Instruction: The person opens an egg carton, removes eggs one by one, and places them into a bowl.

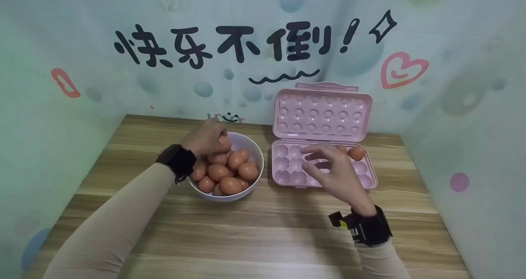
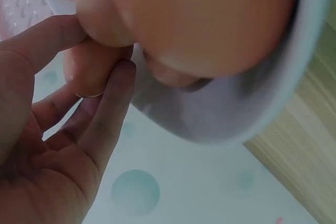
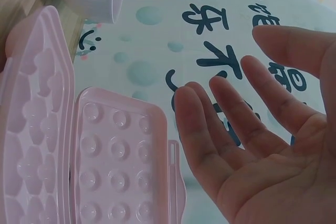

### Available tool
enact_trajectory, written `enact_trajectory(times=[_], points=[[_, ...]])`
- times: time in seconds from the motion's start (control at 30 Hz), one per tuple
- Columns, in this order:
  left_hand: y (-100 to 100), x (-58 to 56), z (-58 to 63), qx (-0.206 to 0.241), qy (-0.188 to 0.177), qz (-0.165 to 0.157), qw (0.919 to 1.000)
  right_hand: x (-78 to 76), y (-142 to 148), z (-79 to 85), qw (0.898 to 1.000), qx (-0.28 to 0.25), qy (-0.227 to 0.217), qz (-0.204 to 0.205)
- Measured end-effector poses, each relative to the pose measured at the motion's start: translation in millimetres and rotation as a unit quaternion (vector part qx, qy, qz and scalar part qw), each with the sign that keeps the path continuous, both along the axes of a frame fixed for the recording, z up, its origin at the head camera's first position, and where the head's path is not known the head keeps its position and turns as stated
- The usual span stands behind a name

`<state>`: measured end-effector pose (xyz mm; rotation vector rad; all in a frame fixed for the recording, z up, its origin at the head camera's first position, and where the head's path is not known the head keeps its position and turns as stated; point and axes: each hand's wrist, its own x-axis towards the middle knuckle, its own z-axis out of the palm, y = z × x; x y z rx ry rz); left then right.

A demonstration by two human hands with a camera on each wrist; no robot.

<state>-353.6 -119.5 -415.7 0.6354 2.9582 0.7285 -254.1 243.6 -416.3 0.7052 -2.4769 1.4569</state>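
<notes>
At the far left rim of a white bowl [image 1: 259,176], my left hand [image 1: 207,137] pinches a brown egg [image 1: 224,144] between thumb and fingers. The left wrist view shows that egg [image 2: 92,69] among the fingertips, with other eggs close by. Several brown eggs [image 1: 219,172] fill the bowl. Over the pink egg carton [image 1: 283,185] hovers my right hand [image 1: 335,174], its fingers spread and gently bent, holding nothing. Two eggs [image 1: 356,153] sit in the carton's back right cups, one partly behind the right hand. Part of the cup tray is hidden under that hand.
The carton's dimpled lid [image 1: 322,114] stands raised against the printed backdrop [image 1: 197,90]. Bowl and carton stand side by side on a wood-grain table [image 1: 246,238], with backdrop walls to the left and right.
</notes>
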Motion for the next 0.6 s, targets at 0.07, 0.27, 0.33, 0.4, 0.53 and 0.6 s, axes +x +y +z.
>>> enact_trajectory(times=[0.07, 0.27, 0.33, 0.4, 0.53, 0.6], points=[[0.4, 0.1, -1.0, 0.001, -0.002, 0.006, 1.0000, -0.1, 0.2, -0.5, 1.000, -0.001, 0.002, 0.002], [1.1, 0.4, -2.1, -0.013, 0.000, 0.025, 0.9996, -1.0, 1.3, -2.3, 1.000, 0.000, 0.007, 0.007], [1.2, 1.0, -2.8, -0.017, 0.000, 0.031, 0.9994, -1.5, 1.6, -2.7, 1.000, 0.001, 0.008, 0.009], [1.9, 1.4, -3.8, -0.018, -0.002, 0.039, 0.9991, -1.3, 1.8, -2.6, 1.000, 0.002, 0.008, 0.010], [1.9, 2.0, -5.9, -0.030, 0.011, 0.042, 0.9986, -0.4, 2.0, -1.7, 1.000, 0.000, 0.007, 0.010], [0.9, 2.8, -6.1, -0.038, 0.021, 0.041, 0.9982, 0.0, 2.4, -1.0, 1.000, -0.001, 0.009, 0.007]])
